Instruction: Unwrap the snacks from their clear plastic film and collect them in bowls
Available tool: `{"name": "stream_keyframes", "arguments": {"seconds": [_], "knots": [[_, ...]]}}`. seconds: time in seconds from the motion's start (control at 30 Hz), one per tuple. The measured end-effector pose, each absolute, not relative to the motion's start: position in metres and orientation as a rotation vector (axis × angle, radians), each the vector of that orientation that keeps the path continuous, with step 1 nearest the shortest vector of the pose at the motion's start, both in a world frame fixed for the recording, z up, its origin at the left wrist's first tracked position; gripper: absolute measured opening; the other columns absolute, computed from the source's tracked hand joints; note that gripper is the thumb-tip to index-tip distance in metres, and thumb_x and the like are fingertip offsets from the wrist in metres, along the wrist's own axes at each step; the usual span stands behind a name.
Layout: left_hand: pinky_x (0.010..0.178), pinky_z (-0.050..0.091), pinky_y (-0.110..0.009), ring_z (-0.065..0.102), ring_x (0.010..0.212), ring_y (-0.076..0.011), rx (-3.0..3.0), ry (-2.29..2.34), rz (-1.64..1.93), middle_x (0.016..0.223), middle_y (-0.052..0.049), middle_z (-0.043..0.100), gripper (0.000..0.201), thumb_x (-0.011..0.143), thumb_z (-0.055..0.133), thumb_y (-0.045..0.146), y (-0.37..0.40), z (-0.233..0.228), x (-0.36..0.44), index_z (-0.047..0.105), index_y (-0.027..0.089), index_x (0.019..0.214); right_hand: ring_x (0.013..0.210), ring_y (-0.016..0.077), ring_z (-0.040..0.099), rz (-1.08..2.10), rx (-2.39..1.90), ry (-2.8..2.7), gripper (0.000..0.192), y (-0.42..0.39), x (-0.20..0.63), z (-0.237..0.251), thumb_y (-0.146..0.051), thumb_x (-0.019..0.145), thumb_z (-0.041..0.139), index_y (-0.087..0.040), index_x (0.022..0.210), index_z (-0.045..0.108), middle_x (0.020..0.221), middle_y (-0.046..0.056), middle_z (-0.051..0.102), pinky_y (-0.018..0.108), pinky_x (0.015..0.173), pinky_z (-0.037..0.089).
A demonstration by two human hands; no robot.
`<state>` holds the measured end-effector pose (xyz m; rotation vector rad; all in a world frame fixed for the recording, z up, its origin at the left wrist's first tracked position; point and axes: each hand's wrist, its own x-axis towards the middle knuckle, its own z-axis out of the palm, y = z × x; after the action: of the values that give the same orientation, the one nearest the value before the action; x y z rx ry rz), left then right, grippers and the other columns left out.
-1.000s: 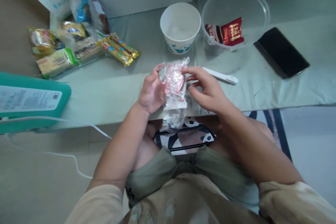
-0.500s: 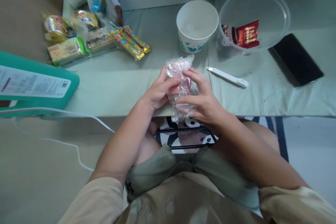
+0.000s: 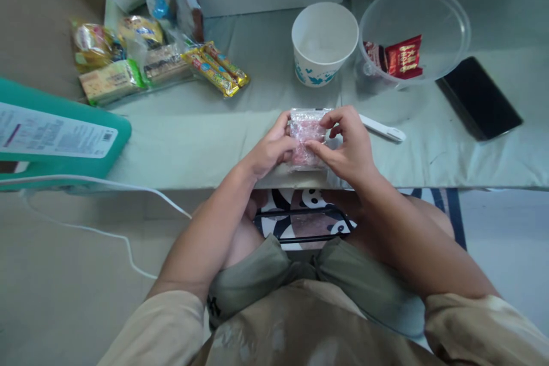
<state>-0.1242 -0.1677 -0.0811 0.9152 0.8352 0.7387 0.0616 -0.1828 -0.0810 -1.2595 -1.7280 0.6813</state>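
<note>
Both my hands grip a small clear plastic packet with pink contents [image 3: 305, 137], held just above the front edge of the pale green table [image 3: 193, 137]. My left hand [image 3: 270, 151] clasps its left side, thumb on top. My right hand [image 3: 349, 148] pinches its right side and upper corner. The packet lies flat and sideways between my fingers.
A white paper cup [image 3: 325, 43] and a clear bowl [image 3: 414, 28] holding red wrapped packets [image 3: 401, 57] stand behind. A white pen-like tool [image 3: 381, 128], a black phone [image 3: 478, 97], a snack pile [image 3: 146, 57], a teal box [image 3: 55, 134] and a white cable [image 3: 107, 189] lie around.
The packet was upright and long in my hands; now it is turned sideways and lowered toward the table edge, with both hands closed tighter around it.
</note>
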Motion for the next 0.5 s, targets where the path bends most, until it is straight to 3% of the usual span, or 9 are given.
{"name": "stream_keyframes", "arguments": {"seconds": [0.1,0.23,0.37,0.5], "knots": [[0.079,0.057,-0.032,0.071,0.097,-0.0237,0.959,0.816,0.741,0.110,-0.006,0.069,0.069,0.063,0.092,0.044,-0.167,-0.080,-0.123,0.054,0.025,0.118,0.080,0.0165,0.056,0.832,-1.317,-1.612,0.039,-0.181,0.060,-0.081,-0.053,0.079,0.078,-0.025,0.094,0.055,0.088,0.001,0.060,0.031,0.068,0.047],[0.080,0.055,-0.028,0.068,0.092,-0.0188,1.049,0.922,0.801,0.103,-0.004,0.069,0.064,0.062,0.093,0.039,-0.166,-0.079,-0.122,0.057,0.023,0.112,0.071,0.0153,0.057,0.940,-1.312,-1.476,0.028,-0.180,0.079,-0.071,-0.053,0.093,0.058,-0.025,0.094,0.055,0.082,0.001,0.059,0.031,0.066,0.048],[0.074,0.056,-0.027,0.067,0.084,-0.0170,0.971,1.018,0.916,0.094,-0.001,0.068,0.048,0.066,0.086,0.034,-0.161,-0.080,-0.128,0.061,0.024,0.106,0.089,0.0249,0.064,0.528,-1.511,-1.701,0.015,-0.178,0.121,-0.068,-0.038,0.089,0.064,-0.026,0.097,0.063,0.095,0.008,0.068,0.044,0.084,0.053],[0.073,0.057,-0.028,0.067,0.083,-0.0173,0.948,1.130,1.025,0.091,-0.001,0.067,0.037,0.067,0.081,0.031,-0.155,-0.083,-0.133,0.064,0.024,0.100,0.100,0.0340,0.063,0.319,-1.662,-1.937,0.027,-0.166,0.157,-0.091,-0.032,0.077,0.072,-0.022,0.102,0.070,0.103,0.015,0.069,0.055,0.094,0.050]]}}
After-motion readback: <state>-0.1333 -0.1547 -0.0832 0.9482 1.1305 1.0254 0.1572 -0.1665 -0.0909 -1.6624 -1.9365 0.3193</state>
